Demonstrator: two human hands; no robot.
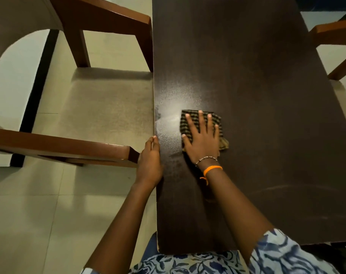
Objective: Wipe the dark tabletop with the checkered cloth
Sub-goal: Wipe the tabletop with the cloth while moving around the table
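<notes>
Cloth (183, 123) lies flat under the right hand's (202, 139) spread, straight fingers for wide contact; the left hand (150, 163), fingers straight, likely braces against the table (267, 95) edge.

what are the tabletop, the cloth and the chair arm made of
Tabletop: probably dark wood-grain laminate, semi-gloss; a light glare shows on it. Cloth: woven checkered fabric, matte, rumpled at its edge. Chair arm: likely varnished brown wood; its top shines.

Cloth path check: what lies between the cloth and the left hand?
Only bare tabletop lies between cloth and left hand, shown in the head view.
</notes>
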